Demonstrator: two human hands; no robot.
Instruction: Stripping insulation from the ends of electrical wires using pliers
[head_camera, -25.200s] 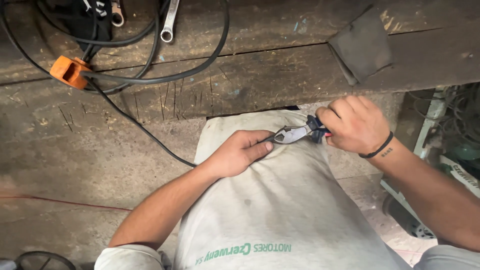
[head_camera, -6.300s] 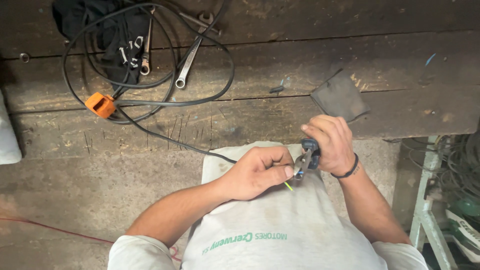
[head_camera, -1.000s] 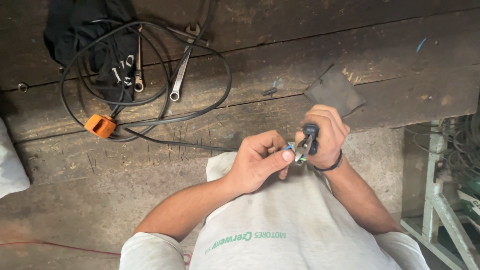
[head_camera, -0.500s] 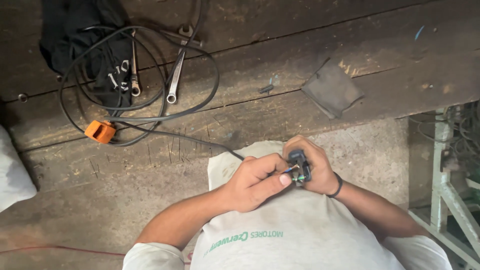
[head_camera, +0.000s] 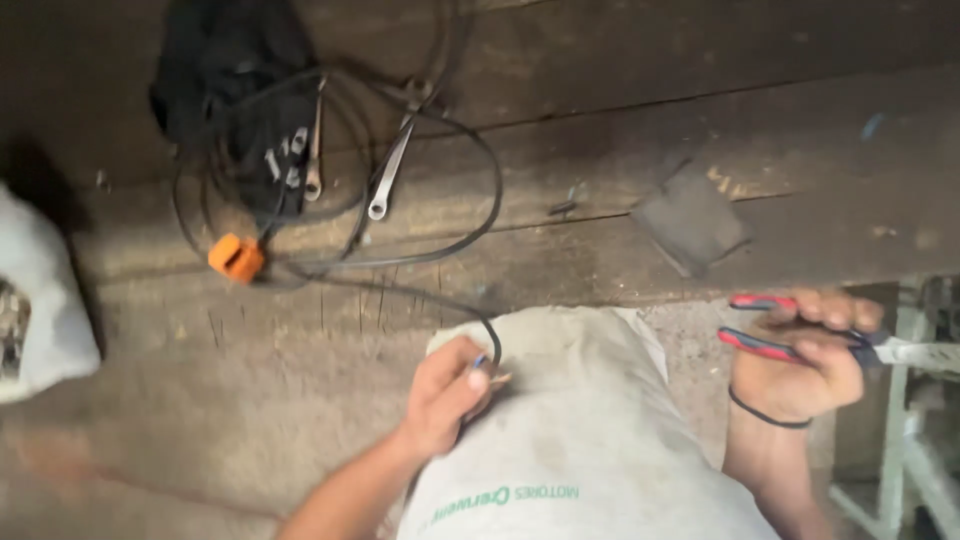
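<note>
The two hands, pressed together over the lap half a second earlier, have come apart: the right hand has swung out to the person's right with the pliers, while the left hand stays over the pale shirt, pinching the end of the black cable. The view has also slid, so the workbench items sit further right in the picture than before.

The right hand is clenched around the red-handled pliers. Their long axis lies nearly level across the picture, the red handles pointing toward the person's middle and the metal nose pointing outward to the right, past the fingers.

The left thumb and forefinger grasp the cable's end just above the shirt; from there the cable arcs up onto the bench and loops beside an orange plug, two spanners and a black bag. A dark flat pad lies near the bench's front edge.
</note>
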